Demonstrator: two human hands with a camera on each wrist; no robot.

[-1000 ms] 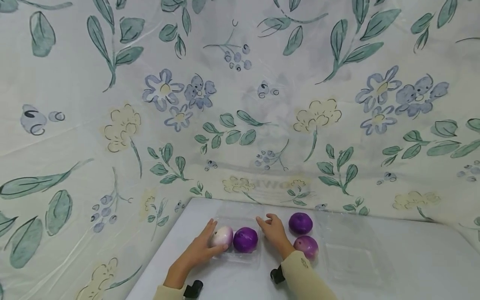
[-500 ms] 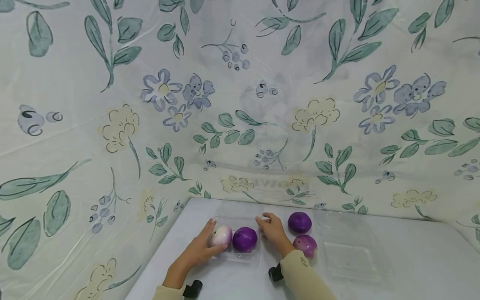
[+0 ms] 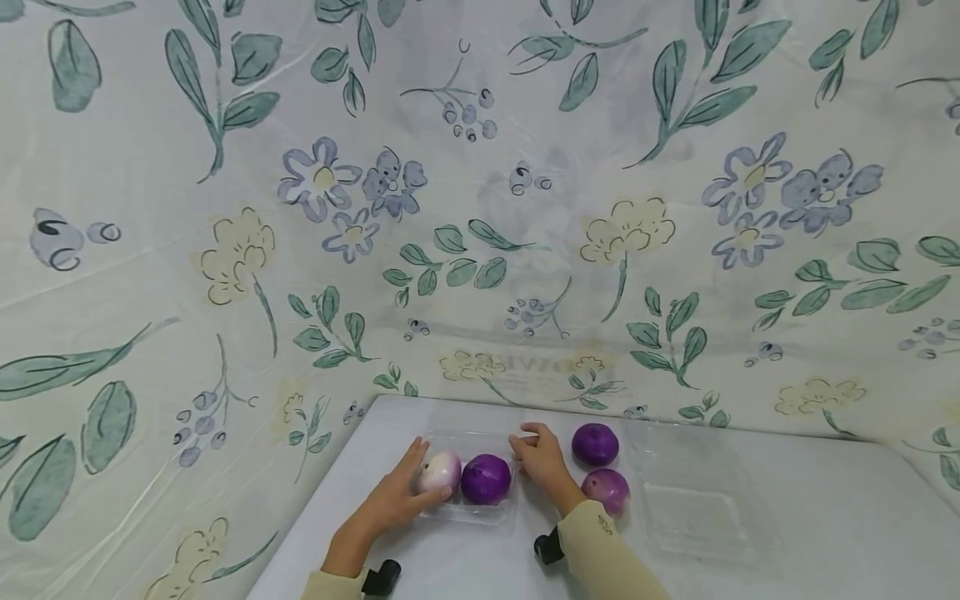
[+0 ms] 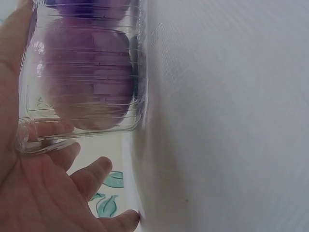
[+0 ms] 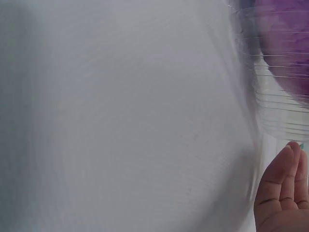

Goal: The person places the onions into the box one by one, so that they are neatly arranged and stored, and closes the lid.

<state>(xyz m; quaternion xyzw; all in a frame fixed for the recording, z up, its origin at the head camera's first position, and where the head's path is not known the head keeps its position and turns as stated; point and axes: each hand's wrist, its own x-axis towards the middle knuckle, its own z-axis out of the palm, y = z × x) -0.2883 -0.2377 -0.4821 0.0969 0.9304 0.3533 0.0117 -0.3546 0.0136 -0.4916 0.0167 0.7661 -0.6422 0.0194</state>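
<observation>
A clear plastic box on the table holds two round, onion-like vegetables: a white-and-purple one at left and a deep purple one beside it. My left hand grips the box's left end, thumb in front and fingers toward the back. In the left wrist view, that palm lies against the box's end, other fingers spread past it. At the back right corner, my right hand has its fingertips close against the box; actual contact is hard to tell. How the lid stands is unclear.
Right of my right hand lie another deep purple vegetable and a paler purple one, near the forearm. Farther right is a second clear plastic container. A floral cloth hangs behind the white table.
The whole head view has drifted slightly, so everything sits a little more to the left. Both hands keep their places at the box.
</observation>
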